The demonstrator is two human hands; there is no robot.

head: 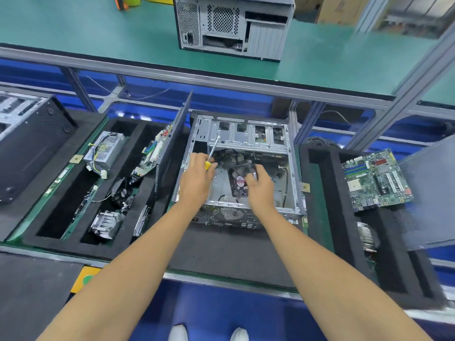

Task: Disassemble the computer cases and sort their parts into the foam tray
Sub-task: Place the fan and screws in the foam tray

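Note:
An open silver computer case [246,134] lies on its side in front of me. Inside it, my left hand [197,178] grips a yellow-handled screwdriver [212,151] whose shaft points up toward the drive bays. My right hand [259,185] holds a black case fan [238,182] by its right edge, tilted above the case floor. A black foam tray [138,193] on the left holds a power supply [104,150], a green board [152,153], a heatsink [105,221] and a small fan.
A dark side panel [172,148] leans between tray and case. A second foam tray [327,183] on the right carries a motherboard [376,178]. Another black case [27,143] sits far left. A grey case [234,25] stands on the green shelf above.

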